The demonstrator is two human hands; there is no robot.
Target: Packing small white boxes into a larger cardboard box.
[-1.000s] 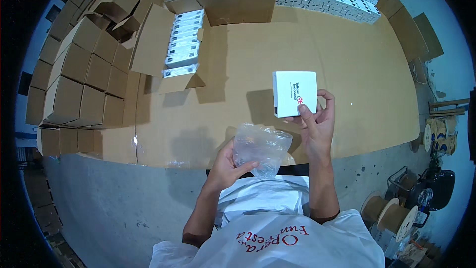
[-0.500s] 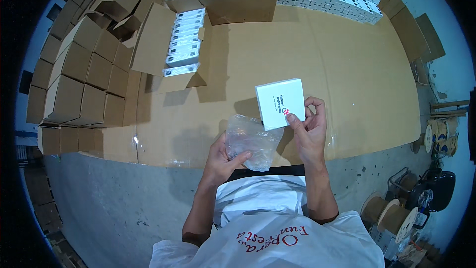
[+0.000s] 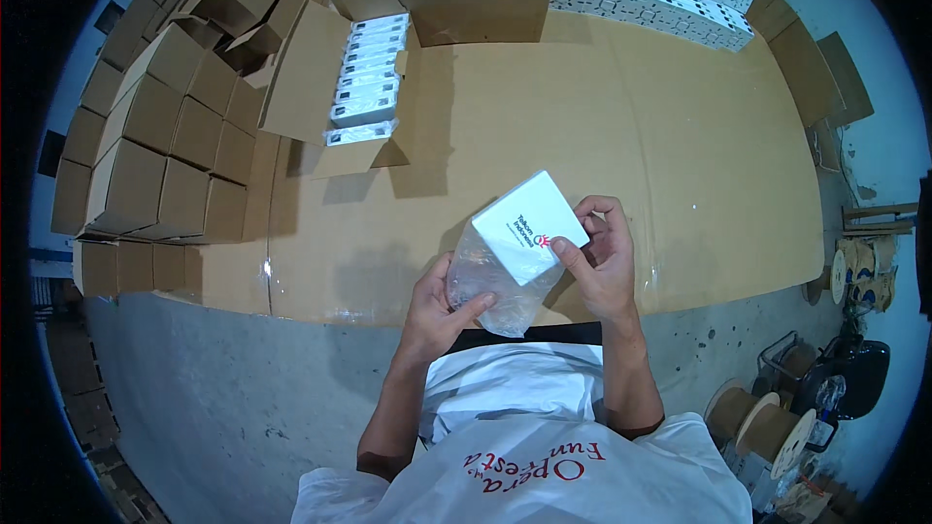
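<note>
Right hand (image 3: 604, 262) has swung the white box (image 3: 529, 226) down into the bag (image 3: 495, 281) mouth, left hand (image 3: 442, 306) pinching the bag open, box now halfway in.

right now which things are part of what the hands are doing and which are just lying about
In hand:
left hand
right hand
clear plastic bag
white square box

Lying about:
open carton of bagged white boxes
stacked closed cartons
wire spools
cardboard-covered table

Hands (image 3: 524, 281) sliding white box (image 3: 529, 226) into clear bag (image 3: 490, 283).
</note>
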